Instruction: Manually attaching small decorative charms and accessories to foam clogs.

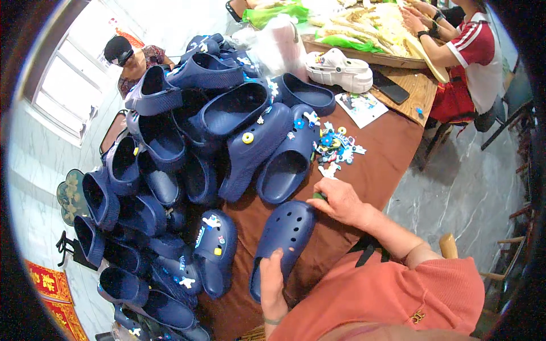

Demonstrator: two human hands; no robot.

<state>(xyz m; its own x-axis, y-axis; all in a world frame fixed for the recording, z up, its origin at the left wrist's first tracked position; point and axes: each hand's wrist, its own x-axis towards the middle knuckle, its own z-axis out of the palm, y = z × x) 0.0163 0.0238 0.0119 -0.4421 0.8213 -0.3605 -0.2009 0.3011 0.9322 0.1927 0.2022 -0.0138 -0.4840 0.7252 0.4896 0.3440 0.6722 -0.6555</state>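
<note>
My left hand (273,284) reaches into the foot opening of a plain navy clog (291,224) and grips it, with part of the fingers hidden inside. The clog's holes carry no charms. By its toe, my right hand (341,203) is closed, pinching a small green thing (320,196) that I cannot make out. Just beyond lies a pile of small colourful shoe charms (338,145), with a white charm (329,170) nearest my right hand. To the left rests a navy clog with charms (215,256), white, blue and yellow.
Navy clogs are heaped (165,136) along the left of the brown-covered table (378,148). At the back are a white clog (339,70), a printed card (361,108) and a black phone (390,86). One person works at the far right; another is at the far left.
</note>
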